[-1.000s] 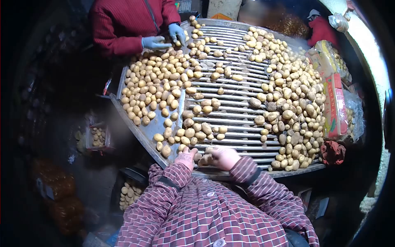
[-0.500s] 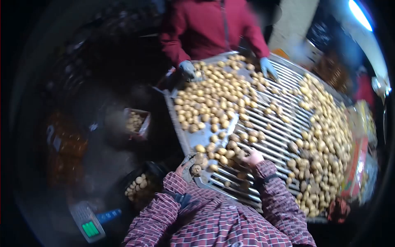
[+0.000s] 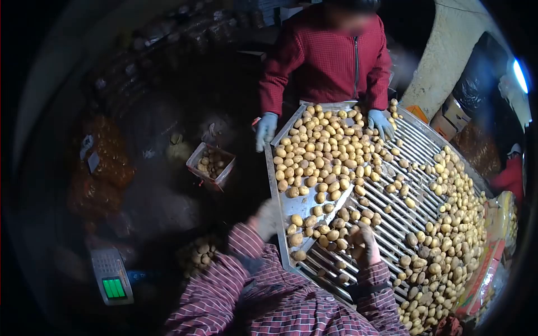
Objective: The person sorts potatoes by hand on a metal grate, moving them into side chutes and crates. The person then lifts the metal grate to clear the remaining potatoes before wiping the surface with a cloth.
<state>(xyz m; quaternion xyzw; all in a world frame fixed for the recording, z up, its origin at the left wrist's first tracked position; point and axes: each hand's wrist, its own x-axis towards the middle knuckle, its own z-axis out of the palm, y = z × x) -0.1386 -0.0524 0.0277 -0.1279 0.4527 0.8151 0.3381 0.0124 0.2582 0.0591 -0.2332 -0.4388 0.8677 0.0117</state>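
Observation:
My left hand [image 3: 266,220] is over the left edge of the metal sorting table [image 3: 274,193], smeared by motion; its fingers cannot be made out. My right hand [image 3: 365,243] is over the slatted rack [image 3: 330,263], beside a small group of potatoes [image 3: 336,235]. Its fingers are curled together, and what they hold, if anything, is hidden. A large spread of potatoes [image 3: 316,151] covers the far left part of the table, partly on a pale flat sheet [image 3: 302,204]. Another heap of potatoes [image 3: 443,246] lies along the right side.
Opposite stands a person in a red jacket [image 3: 330,61], gloved hands at the table's far edge. On the left floor are a box of potatoes [image 3: 221,178], more potatoes [image 3: 202,252], a scale with a green display [image 3: 113,274] and orange net sacks [image 3: 106,162]. Bags [image 3: 485,274] lie at right.
My left hand has gone from gripping potatoes at the table's edge to a blur. My right hand has lifted slightly with fingers curled. The other person's left-side hand has left the potatoes for the table's outer edge.

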